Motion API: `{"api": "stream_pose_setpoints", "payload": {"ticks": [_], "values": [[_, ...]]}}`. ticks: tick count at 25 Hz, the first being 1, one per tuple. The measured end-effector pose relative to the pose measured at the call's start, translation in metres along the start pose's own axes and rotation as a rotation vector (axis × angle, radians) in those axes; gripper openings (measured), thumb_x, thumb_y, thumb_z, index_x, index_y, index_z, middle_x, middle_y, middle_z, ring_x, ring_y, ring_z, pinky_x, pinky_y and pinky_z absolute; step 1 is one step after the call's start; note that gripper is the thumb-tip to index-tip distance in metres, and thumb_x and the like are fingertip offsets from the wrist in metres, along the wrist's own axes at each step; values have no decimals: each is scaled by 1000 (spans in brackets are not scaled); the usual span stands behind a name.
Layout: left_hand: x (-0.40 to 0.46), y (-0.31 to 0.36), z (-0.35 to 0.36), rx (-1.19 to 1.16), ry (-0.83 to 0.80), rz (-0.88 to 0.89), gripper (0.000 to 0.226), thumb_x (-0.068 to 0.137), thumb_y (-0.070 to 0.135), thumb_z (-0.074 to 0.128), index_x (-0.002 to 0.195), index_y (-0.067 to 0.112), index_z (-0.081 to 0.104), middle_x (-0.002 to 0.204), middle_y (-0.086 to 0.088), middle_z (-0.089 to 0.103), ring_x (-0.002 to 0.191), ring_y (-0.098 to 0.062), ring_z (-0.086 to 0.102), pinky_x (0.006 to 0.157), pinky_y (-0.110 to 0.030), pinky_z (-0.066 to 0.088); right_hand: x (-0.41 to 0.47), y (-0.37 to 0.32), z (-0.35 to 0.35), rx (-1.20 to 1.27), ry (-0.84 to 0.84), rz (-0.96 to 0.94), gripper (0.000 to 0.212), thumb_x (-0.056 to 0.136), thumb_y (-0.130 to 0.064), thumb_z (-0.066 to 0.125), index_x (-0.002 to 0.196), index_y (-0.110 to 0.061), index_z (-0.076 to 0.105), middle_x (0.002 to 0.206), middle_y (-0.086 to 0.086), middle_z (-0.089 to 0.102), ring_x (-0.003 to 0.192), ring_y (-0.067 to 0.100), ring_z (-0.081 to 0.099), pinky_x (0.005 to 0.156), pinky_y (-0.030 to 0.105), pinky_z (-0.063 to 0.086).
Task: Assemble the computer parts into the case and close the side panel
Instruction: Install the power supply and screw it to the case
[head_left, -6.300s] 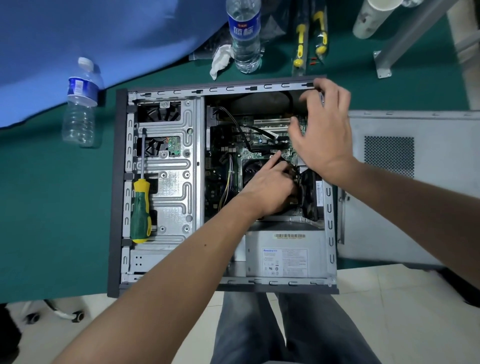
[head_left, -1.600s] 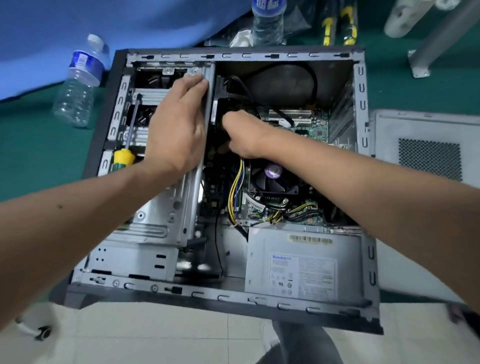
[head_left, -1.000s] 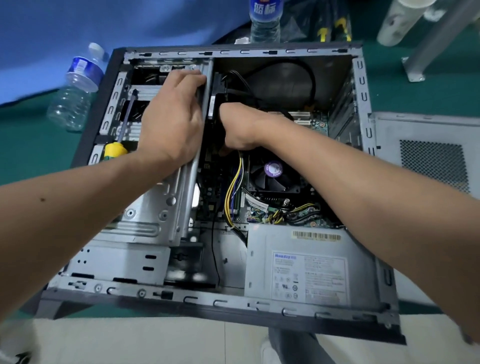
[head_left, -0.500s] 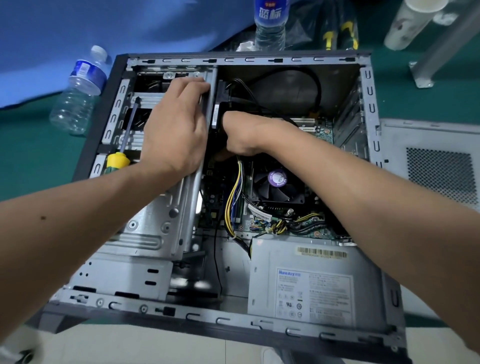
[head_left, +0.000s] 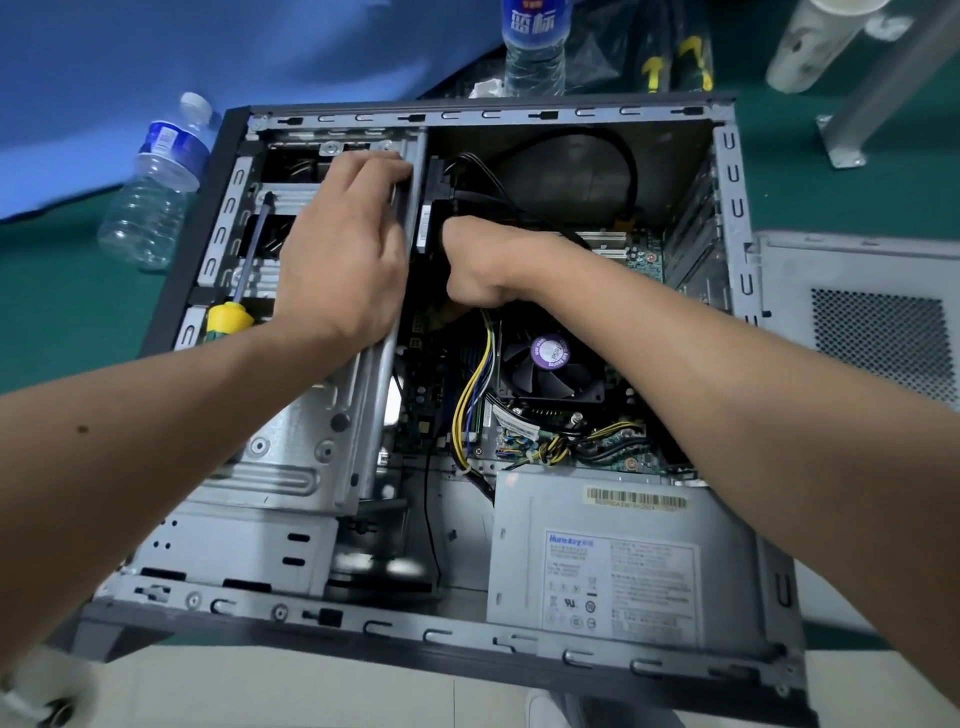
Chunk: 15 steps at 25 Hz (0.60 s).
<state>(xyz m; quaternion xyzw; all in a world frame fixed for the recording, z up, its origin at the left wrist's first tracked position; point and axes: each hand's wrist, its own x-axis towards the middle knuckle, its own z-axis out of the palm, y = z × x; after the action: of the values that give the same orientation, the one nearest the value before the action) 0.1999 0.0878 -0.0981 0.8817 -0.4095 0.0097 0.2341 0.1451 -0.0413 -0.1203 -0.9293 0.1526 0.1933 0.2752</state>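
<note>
The open computer case (head_left: 488, 115) lies on its side on the green table. My left hand (head_left: 343, 260) rests on the silver drive cage (head_left: 291, 457), with its fingers hooked over the cage's inner edge. My right hand (head_left: 478, 265) is curled into a fist just right of that edge, down at the rear of a black drive (head_left: 434, 208) where black cables (head_left: 519, 208) run. Its fingertips are hidden. The CPU fan (head_left: 548, 369) and the grey power supply (head_left: 623, 561) sit inside. The grey side panel (head_left: 872, 322) lies flat to the right of the case.
A yellow-and-green screwdriver (head_left: 228, 317) lies on the drive cage under my left wrist. One water bottle (head_left: 156, 192) lies left of the case, another bottle (head_left: 535, 47) stands behind it. Tools and a metal leg (head_left: 852, 114) are at the back right.
Since six seconds ago both hands left the case's right part for the drive cage edge. Over the last second they hold the same places; only the view shifted slightly.
</note>
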Motion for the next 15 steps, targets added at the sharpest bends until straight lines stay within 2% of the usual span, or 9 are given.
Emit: {"api": "stream_pose_setpoints", "payload": {"ticks": [3,7,10,15], "values": [[0,0,0,-5,4,-2,50,90,16,33,136,13,51,142,-2,46,121,-23,51,98,-37,44,0,1,0,36,-28,-34,6,89,-3,59,84,-6,57,76,7,55,68,21,52,39,21,34],[0,0,0,-13,10,2,51,89,17,32,135,12,52,142,-2,47,121,-23,51,99,-37,44,-2,3,0,-7,-52,-69,26,87,-11,69,69,-12,50,65,1,50,55,15,46,36,19,32],[0,1,1,-16,9,2,51,88,16,32,135,12,52,141,-3,47,121,-23,50,100,-37,43,-1,5,1,-16,-57,-79,23,82,-16,76,72,-13,55,66,-1,54,58,16,50,40,21,36],[-1,0,0,-5,6,0,50,89,16,32,135,12,51,141,-4,47,120,-24,51,97,-38,44,0,3,3,0,-45,-108,12,84,-12,72,83,-8,60,75,5,58,69,21,54,52,26,41]]}}
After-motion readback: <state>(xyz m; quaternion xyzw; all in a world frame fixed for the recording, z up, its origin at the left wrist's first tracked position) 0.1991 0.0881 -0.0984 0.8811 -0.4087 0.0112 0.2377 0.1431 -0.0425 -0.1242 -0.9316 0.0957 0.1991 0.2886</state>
